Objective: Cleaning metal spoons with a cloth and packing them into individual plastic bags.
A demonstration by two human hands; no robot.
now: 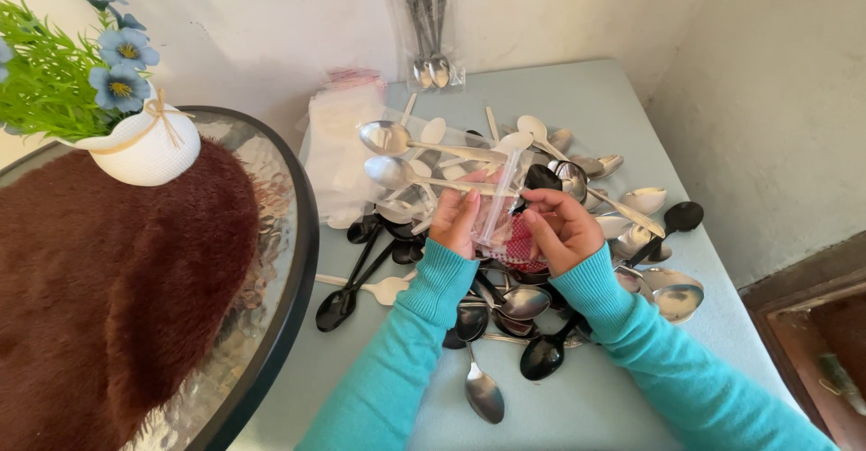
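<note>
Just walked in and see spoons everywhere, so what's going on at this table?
A person in teal sleeves holds a clear plastic bag with two metal spoons in it, left hand and right hand gripping its open end above a pile of spoons, silver, black and white, on the pale blue table. A packed bag of spoons leans on the wall; a flower pot sits on the round glass table.

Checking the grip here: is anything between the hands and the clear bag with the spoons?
Nothing visible: the left hand and right hand both already hold the clear bag with two metal spoons above the spoon pile.
</note>
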